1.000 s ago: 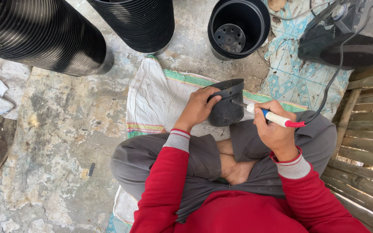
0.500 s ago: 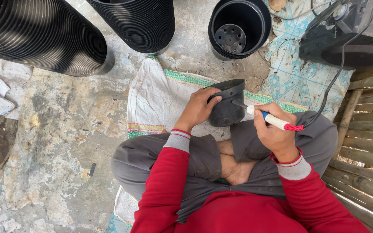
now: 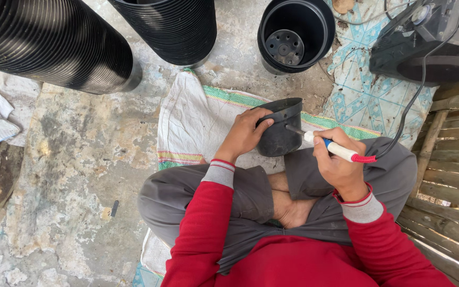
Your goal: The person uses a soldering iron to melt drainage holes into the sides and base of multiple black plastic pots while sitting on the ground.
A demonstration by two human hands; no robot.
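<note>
Head view: seated person, pot and corded tool.
Left hand point(image 3: 245, 133) clasps black pot point(image 3: 281, 133); right hand point(image 3: 338, 162) grips soldering tool point(image 3: 331, 148), tip touching pot wall.

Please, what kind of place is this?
Probably an informal outdoor or home workshop for plant pots: long stacks of black plastic pots lie on worn, patchy concrete ground, with a white woven sack as a mat beside wooden slats.

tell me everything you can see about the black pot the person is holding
The small black pot looks like plastic, round with a rolled rim, tipped on its side over a white sack. The left hand grips its rim and wall. The metal tip of the white-handled tool in the right hand touches its side wall.
</note>
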